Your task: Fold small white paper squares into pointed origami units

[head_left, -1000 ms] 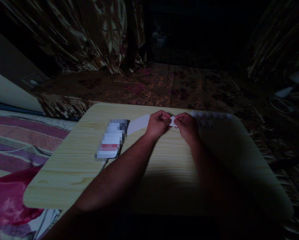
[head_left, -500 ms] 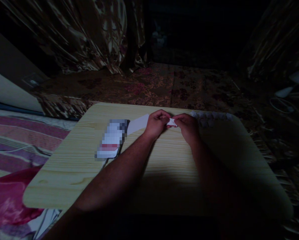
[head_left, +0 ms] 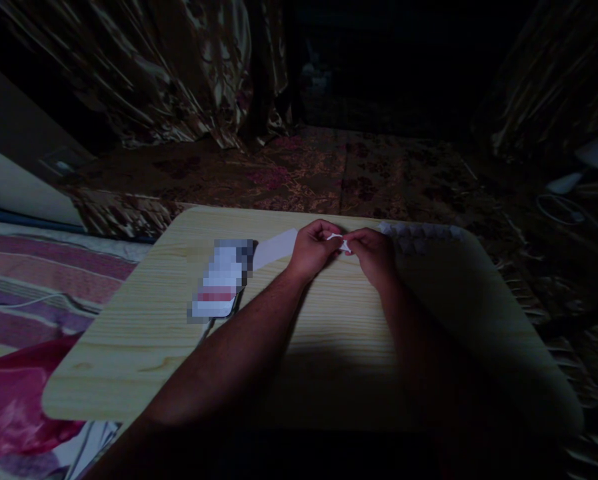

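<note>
Both my hands meet above the far middle of a light wooden table (head_left: 143, 347). My left hand (head_left: 313, 250) and my right hand (head_left: 373, 257) pinch a small white folded piece of paper (head_left: 339, 241) between their fingertips; most of it is hidden by my fingers. A white sheet of paper (head_left: 275, 247) lies flat on the table just left of my left hand. A blurred-out phone-shaped object (head_left: 221, 280) lies further left, with a dark cable running from it toward the near edge.
A row of small pale folded pieces (head_left: 421, 231) lines the table's far right edge. Patterned brown cloth (head_left: 299, 170) spreads beyond the table, a striped cover (head_left: 43, 280) and red fabric (head_left: 13, 393) at left. The scene is very dark.
My fingers have closed tighter over the small paper, so less of it shows. The view has shifted slightly; my arms stay in the same place.
</note>
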`<action>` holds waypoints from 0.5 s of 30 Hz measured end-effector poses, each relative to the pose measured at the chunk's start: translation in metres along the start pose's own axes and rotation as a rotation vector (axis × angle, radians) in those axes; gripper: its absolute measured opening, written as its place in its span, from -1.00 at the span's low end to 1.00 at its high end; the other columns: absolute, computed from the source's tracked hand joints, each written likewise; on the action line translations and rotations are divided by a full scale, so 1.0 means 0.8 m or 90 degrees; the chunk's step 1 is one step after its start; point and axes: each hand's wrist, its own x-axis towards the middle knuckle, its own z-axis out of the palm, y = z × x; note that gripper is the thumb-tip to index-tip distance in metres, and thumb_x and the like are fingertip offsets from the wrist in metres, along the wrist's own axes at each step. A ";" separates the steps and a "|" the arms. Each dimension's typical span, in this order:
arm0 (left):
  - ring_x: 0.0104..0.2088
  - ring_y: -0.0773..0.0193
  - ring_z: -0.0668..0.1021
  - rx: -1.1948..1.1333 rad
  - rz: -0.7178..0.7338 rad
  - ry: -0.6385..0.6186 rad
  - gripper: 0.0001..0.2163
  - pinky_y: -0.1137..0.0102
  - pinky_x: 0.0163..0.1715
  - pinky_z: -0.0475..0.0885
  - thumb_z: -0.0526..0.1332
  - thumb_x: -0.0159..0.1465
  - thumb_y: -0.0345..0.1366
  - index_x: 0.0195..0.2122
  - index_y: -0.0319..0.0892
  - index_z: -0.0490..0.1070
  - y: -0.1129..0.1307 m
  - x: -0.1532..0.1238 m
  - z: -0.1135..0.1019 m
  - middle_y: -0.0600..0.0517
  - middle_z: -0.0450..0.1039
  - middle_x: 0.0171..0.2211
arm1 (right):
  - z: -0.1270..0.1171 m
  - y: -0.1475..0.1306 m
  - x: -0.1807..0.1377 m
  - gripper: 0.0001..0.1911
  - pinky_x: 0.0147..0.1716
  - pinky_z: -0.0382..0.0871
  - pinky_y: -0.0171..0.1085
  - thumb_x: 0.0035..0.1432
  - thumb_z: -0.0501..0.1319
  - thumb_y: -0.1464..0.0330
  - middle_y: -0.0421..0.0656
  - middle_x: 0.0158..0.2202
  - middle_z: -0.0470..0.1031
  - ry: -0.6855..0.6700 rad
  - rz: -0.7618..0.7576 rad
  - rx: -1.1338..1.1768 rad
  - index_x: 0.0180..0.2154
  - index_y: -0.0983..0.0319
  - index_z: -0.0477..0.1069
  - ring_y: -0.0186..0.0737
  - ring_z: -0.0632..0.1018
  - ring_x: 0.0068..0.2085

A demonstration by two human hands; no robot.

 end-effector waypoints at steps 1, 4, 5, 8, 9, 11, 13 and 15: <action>-0.60 0.41 0.46 -0.004 0.006 0.003 -0.73 0.47 -0.54 0.39 0.44 -0.02 -0.32 -0.31 -0.19 0.45 -0.001 0.000 0.000 0.12 0.48 -0.53 | 0.000 -0.001 0.000 -0.81 -0.42 0.46 -0.26 -0.01 0.27 0.30 -0.24 -0.49 0.57 -0.001 -0.005 0.016 -0.29 0.17 0.56 -0.22 0.58 -0.45; -0.57 0.41 0.46 -0.014 0.026 0.012 -0.67 0.47 -0.52 0.39 0.44 -0.03 -0.35 -0.23 -0.17 0.43 0.000 0.001 0.000 0.14 0.48 -0.49 | 0.001 -0.002 0.001 -0.66 -0.42 0.47 -0.27 -0.05 0.29 0.32 -0.27 -0.45 0.56 0.002 -0.007 0.067 -0.15 0.19 0.50 -0.26 0.55 -0.46; -0.55 0.42 0.46 -0.010 0.031 0.015 -0.66 0.48 -0.51 0.39 0.43 -0.04 -0.36 -0.22 -0.17 0.44 0.000 0.001 0.000 0.14 0.48 -0.48 | 0.001 -0.001 0.002 -0.62 -0.42 0.48 -0.27 -0.06 0.29 0.32 -0.28 -0.45 0.56 0.003 -0.002 0.073 -0.12 0.19 0.48 -0.27 0.55 -0.46; -0.53 0.42 0.46 0.002 0.034 0.024 -0.66 0.48 -0.49 0.39 0.44 -0.05 -0.37 -0.22 -0.17 0.44 0.003 0.000 0.001 0.14 0.47 -0.47 | 0.002 0.003 0.004 -0.57 -0.42 0.50 -0.26 -0.06 0.31 0.28 -0.27 -0.44 0.57 0.008 0.013 0.075 -0.08 0.20 0.46 -0.26 0.55 -0.45; -0.52 0.42 0.46 0.003 0.032 0.025 -0.66 0.48 -0.48 0.38 0.44 -0.05 -0.37 -0.23 -0.17 0.45 0.003 0.000 0.002 0.14 0.47 -0.46 | 0.002 0.004 0.004 -0.57 -0.41 0.51 -0.26 -0.06 0.32 0.27 -0.26 -0.43 0.57 0.009 0.017 0.079 -0.08 0.20 0.45 -0.26 0.56 -0.44; -0.51 0.41 0.46 -0.001 0.026 0.027 -0.67 0.48 -0.47 0.38 0.44 -0.06 -0.36 -0.24 -0.18 0.45 0.003 0.000 0.002 0.12 0.49 -0.45 | 0.003 0.005 0.005 -0.59 -0.41 0.51 -0.25 -0.07 0.33 0.27 -0.25 -0.42 0.57 0.017 0.024 0.084 -0.12 0.21 0.46 -0.26 0.56 -0.42; -0.50 0.41 0.47 -0.005 0.023 0.028 -0.67 0.48 -0.46 0.37 0.44 -0.06 -0.36 -0.26 -0.19 0.45 0.003 0.000 0.002 0.11 0.51 -0.44 | 0.004 0.003 0.004 -0.65 -0.41 0.50 -0.25 -0.08 0.34 0.27 -0.23 -0.42 0.57 0.024 0.029 0.072 -0.19 0.22 0.48 -0.26 0.57 -0.43; -0.49 0.40 0.48 -0.002 0.025 0.028 -0.68 0.48 -0.45 0.37 0.45 -0.07 -0.36 -0.27 -0.19 0.45 0.002 0.000 0.001 0.10 0.51 -0.44 | 0.004 0.001 0.003 -0.71 -0.41 0.49 -0.26 -0.07 0.34 0.26 -0.22 -0.43 0.58 0.028 0.027 0.060 -0.25 0.22 0.49 -0.27 0.56 -0.44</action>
